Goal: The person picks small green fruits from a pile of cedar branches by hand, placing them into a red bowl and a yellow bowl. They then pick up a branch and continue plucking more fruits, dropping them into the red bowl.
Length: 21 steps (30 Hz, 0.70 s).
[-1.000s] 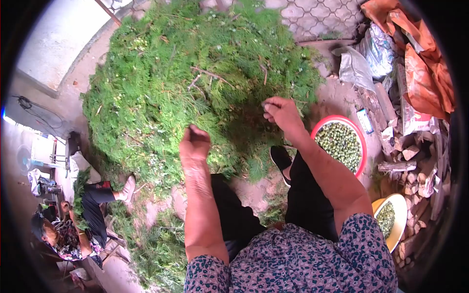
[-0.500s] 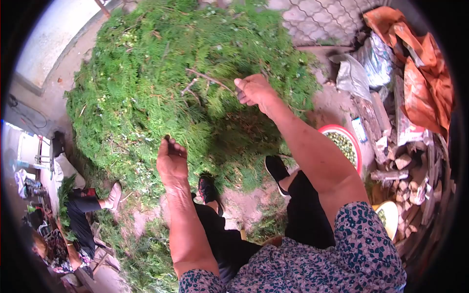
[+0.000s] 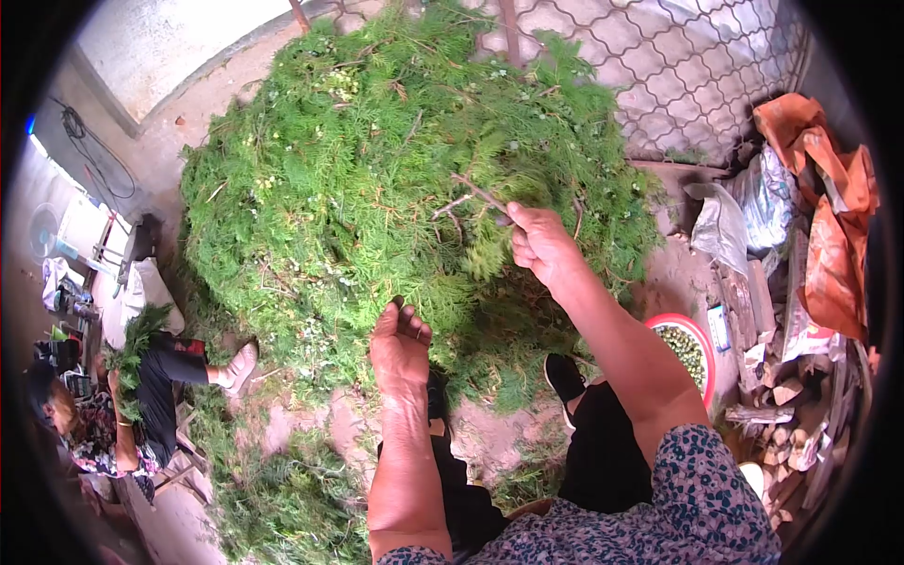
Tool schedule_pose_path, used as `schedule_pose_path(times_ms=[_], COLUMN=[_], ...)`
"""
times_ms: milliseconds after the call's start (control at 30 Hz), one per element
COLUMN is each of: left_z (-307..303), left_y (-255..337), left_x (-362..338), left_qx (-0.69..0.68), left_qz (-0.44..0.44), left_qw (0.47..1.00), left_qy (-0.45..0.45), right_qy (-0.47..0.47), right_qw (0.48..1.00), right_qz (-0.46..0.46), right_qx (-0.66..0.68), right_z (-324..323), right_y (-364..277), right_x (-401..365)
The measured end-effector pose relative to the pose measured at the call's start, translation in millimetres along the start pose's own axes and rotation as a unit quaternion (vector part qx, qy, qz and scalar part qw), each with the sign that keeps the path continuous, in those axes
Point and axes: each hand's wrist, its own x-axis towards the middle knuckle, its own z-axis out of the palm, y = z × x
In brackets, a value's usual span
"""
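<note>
A large heap of green conifer sprigs lies in front of me. Over its right part, my right hand is closed around the end of a thin brown branch, which points up and left and has a forked bare twig beside it. My left hand hovers at the heap's near edge, palm up, with its fingers curled in towards the thumb. Whatever lies between those fingertips, if anything, is too small to make out. A dark shaded hollow in the greenery shows below my right hand.
A red-rimmed basin of small green pieces stands right, near stacked firewood, sacks and an orange tarp. Another person sits at left holding sprigs. Wire mesh closes the back. Loose greenery covers the near-left floor.
The view has shifted, so the scene sits lower and further right. My right hand's fingers now close more tightly at the branch end. My left hand stays curled.
</note>
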Motion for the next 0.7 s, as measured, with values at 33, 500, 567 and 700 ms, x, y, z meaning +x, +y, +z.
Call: schedule_pose_path(times_ms=[33, 500, 567, 700], left_z=[0, 32, 45, 59], left_y=[1, -8, -16, -31], left_x=[0, -4, -8, -9], left_qx=[0.001, 0.031, 0.034, 0.044], left_qz=[-0.002, 0.019, 0.019, 0.016], left_qw=[1.0, 0.996, 0.993, 0.984], left_qy=[0.006, -0.079, -0.11, -0.17], right_qy=[0.009, 0.112, 0.112, 0.087], right_qw=[1.0, 0.989, 0.989, 0.993], right_qz=[-0.007, -0.087, -0.088, -0.083], right_qx=[0.016, -0.042, -0.042, -0.011], right_z=[0, -61, -66, -74], right_y=[0, -12, -1, 25], right_x=[-3, -148, -161, -170])
